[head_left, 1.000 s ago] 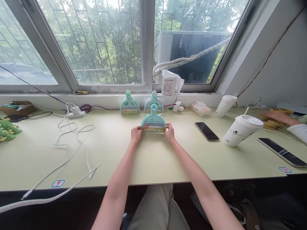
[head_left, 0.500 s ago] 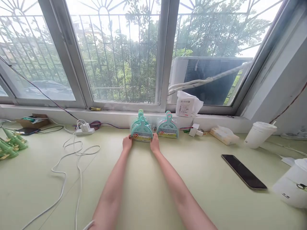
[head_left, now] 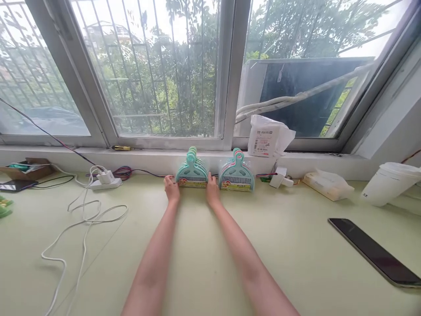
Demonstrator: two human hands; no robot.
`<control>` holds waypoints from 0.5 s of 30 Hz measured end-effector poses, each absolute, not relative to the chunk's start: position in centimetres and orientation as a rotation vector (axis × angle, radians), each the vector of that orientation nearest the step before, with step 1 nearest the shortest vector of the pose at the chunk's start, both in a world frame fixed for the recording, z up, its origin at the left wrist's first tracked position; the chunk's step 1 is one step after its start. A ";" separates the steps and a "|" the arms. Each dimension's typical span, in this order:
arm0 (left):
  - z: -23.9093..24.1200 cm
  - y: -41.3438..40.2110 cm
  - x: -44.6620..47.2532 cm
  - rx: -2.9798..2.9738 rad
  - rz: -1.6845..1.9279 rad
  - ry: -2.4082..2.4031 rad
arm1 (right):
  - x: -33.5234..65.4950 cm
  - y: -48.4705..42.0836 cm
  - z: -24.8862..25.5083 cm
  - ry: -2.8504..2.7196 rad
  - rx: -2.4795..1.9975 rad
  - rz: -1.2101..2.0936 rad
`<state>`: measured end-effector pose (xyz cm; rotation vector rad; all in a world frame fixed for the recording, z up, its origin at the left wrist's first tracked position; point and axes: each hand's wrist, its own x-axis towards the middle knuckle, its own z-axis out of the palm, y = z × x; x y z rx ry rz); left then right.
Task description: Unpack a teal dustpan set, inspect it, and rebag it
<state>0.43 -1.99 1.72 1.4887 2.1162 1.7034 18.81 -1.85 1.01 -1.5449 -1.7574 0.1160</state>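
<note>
Several turquoise dustpan-and-brush sets (head_left: pixel 191 173) in clear plastic stand upright one behind another against the low wall under the window, a yellow label across the lower part of the front one. My left hand (head_left: pixel 171 188) holds their left side, and my right hand (head_left: pixel 212 189) grips their right side; some fingertips are hidden behind the packs. A second group of dustpan-and-brush sets (head_left: pixel 237 175), turquoise with some pink behind, stands just right of my right hand, with a narrow gap between the groups.
White cables (head_left: pixel 83 219) trail over the table at left from a power strip (head_left: pixel 107 181). To the right are a white plug adapter (head_left: pixel 279 177), a tissue pack (head_left: pixel 328 184), a white cup (head_left: pixel 383 184) and a phone (head_left: pixel 375 250). A screwdriver (head_left: pixel 121 148) lies on the sill.
The front set in my hands has moved back toward the wall, closer to the sets behind it. My view has moved slightly nearer, and the phone and cup sit farther right in it.
</note>
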 end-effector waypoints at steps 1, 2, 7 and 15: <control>1.8 -2.2 0.3 1.436 1.703 2.112 | 18.8 -1.8 0.9 -1.765 -1.537 0.115; 1.8 -2.3 0.2 1.396 1.681 2.108 | 18.8 -1.8 0.8 -1.773 -1.531 0.109; 1.9 -2.4 -0.2 1.518 1.595 2.068 | 18.9 -1.6 0.8 -1.790 -1.546 0.070; 1.0 -0.8 -0.6 1.709 1.563 1.917 | 18.9 -1.1 1.0 -1.709 -1.666 0.111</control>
